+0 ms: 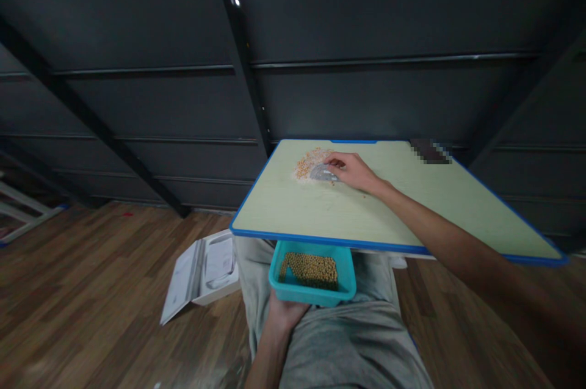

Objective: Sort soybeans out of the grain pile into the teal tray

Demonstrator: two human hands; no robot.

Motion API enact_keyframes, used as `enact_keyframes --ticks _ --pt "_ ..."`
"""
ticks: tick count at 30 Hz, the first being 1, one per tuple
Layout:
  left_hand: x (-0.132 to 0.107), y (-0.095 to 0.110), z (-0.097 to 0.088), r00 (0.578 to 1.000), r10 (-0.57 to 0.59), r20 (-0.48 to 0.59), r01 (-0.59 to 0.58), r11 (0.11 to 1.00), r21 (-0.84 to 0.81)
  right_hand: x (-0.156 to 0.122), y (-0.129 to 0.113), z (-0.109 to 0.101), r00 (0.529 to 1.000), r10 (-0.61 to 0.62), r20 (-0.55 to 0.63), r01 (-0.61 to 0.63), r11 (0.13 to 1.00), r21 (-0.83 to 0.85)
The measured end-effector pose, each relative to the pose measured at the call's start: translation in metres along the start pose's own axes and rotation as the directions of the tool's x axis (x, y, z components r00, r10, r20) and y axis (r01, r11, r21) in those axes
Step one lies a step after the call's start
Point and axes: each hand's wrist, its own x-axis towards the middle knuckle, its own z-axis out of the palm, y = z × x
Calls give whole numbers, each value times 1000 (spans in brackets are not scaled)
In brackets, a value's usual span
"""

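My right hand reaches over the table, its fingers pinched on a flat, grey, rounded piece whose exact kind I cannot make out. This piece lies low against a spread of orange-yellow kernels and pale grains on the tabletop. Below the near table edge, my left hand holds a teal plastic tub from underneath, with its fingers hidden. Round tan beans lie in the tub, with some darker green ones at the near side.
The pale folding table has a blue rim and stands over my lap. A blurred-out dark object lies at its far right. An open white box rests on the wooden floor at left. A dark panelled wall rises behind the table.
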Motion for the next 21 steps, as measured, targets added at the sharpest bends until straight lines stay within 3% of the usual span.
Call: enact_keyframes --ticks 11,21 --pt "5 -1 -13 989 2 150 0 1000 -12 -2 -10 2 1000 3 27 -3 1000 -6" --pt "7 -4 -26 994 12 112 -7 999 -45 -4 -18 2 996 -64 62 63 998 16"
